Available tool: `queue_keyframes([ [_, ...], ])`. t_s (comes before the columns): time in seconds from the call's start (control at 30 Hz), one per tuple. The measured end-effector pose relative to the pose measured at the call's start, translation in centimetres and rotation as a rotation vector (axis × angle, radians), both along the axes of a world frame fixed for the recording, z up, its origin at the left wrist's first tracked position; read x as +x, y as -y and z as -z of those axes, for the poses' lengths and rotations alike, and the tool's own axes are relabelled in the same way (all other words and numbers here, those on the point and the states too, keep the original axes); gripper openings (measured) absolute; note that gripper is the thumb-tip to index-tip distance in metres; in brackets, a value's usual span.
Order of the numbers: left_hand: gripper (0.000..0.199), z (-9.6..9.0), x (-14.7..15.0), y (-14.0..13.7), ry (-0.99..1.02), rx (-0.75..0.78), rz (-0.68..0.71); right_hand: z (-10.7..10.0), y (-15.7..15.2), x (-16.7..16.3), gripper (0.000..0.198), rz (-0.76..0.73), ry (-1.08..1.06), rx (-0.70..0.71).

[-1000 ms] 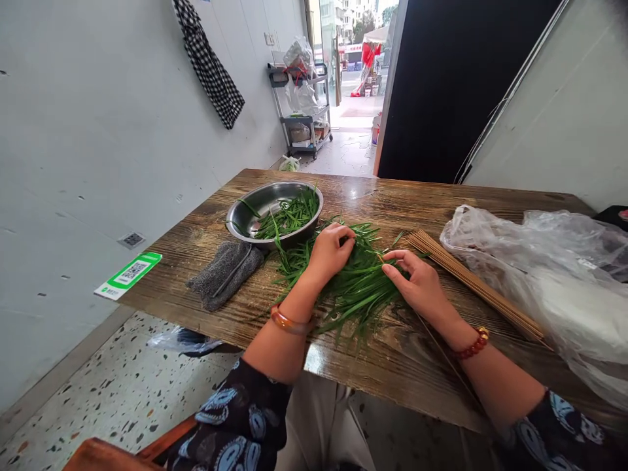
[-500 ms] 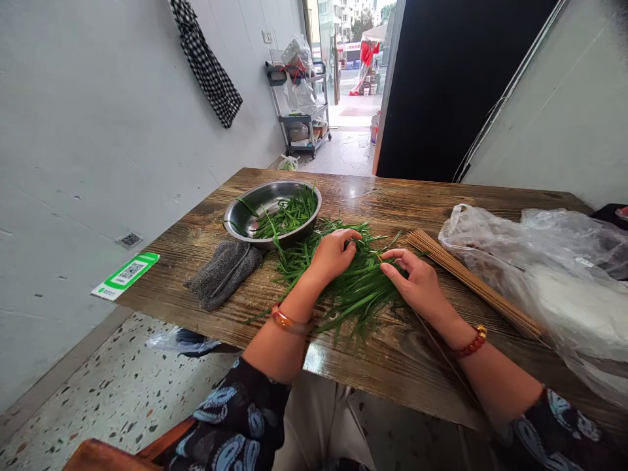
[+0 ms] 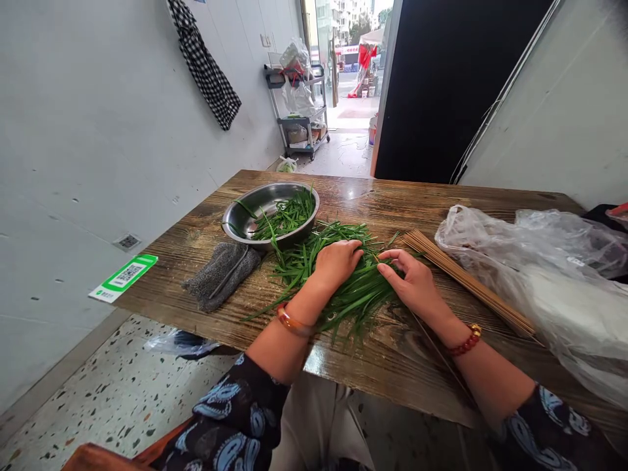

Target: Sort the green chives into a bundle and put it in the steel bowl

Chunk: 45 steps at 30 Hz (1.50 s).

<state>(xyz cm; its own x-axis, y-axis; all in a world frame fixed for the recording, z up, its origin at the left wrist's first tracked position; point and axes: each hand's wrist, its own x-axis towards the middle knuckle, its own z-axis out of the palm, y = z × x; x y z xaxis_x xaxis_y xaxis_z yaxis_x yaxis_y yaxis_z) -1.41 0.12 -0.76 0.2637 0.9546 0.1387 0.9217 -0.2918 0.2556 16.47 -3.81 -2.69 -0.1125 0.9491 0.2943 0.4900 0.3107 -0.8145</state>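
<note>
A loose heap of long green garlic chives (image 3: 360,302) lies on the wooden table in front of me. Over its far part, my left hand (image 3: 339,263) is closed, its curled fingertips down among the leaves and partly hidden. To the right, my right hand (image 3: 411,278) pinches a thin skewer (image 3: 441,353) between thumb and fingers. The skewer's tip points at the chives near my left fingertips, and its shaft runs back under my right hand towards the table's front edge. A metal bowl (image 3: 230,216) holding more chives stands beyond the heap on the left.
A bundle of bamboo skewers (image 3: 466,281) lies right of my right hand, beside crumpled clear plastic bags (image 3: 554,261). A grey cloth (image 3: 220,275) rests before the bowl. A QR-code card (image 3: 125,278) sits at the left edge. A cart (image 3: 299,118) stands near the doorway.
My left hand has lowered slightly, and its fingers have curled further into the chives. My right hand keeps its pinch almost in place. The camera view has shifted a little.
</note>
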Motion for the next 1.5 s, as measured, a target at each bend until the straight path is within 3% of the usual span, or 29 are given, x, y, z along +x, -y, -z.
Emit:
queue_keyframes([
  [0.17,0.026,-0.1,0.0,0.2,-0.054,0.016,0.008,0.0,0.0,0.0,0.026,0.003,-0.002,0.0],
  [0.27,0.02,-0.2,-0.1,0.2,-0.025,0.128,0.002,0.1,0.0,0.0,0.027,0.013,0.014,0.004],
  [0.43,0.011,0.1,-0.3,-0.4,0.277,0.359,0.046,-0.1,0.0,0.1,0.027,0.01,0.0,0.004],
  [0.6,0.013,0.1,-0.4,-0.8,0.624,0.369,0.151,-0.4,0.1,0.1,0.027,0.027,-0.014,-0.001],
  [0.83,0.006,-1.7,-0.4,0.2,0.622,0.531,0.04,-0.7,0.3,0.0,0.025,0.053,-0.017,0.033],
  [0.9,0.005,-1.8,-0.3,0.3,0.663,0.487,0.093,-0.9,0.4,0.0,0.024,0.047,-0.032,0.039],
  [1.0,0.017,-1.4,0.0,0.1,0.722,0.295,0.2,-1.1,0.5,0.0,0.023,0.038,-0.071,0.053],
  [1.13,0.009,-0.6,0.4,-0.1,0.704,0.132,0.162,-1.3,0.6,0.0,0.022,0.042,-0.099,0.056],
  [1.5,0.011,-0.9,0.8,0.5,0.733,0.025,0.194,-1.2,0.4,0.0,0.025,0.023,-0.098,0.019],
])
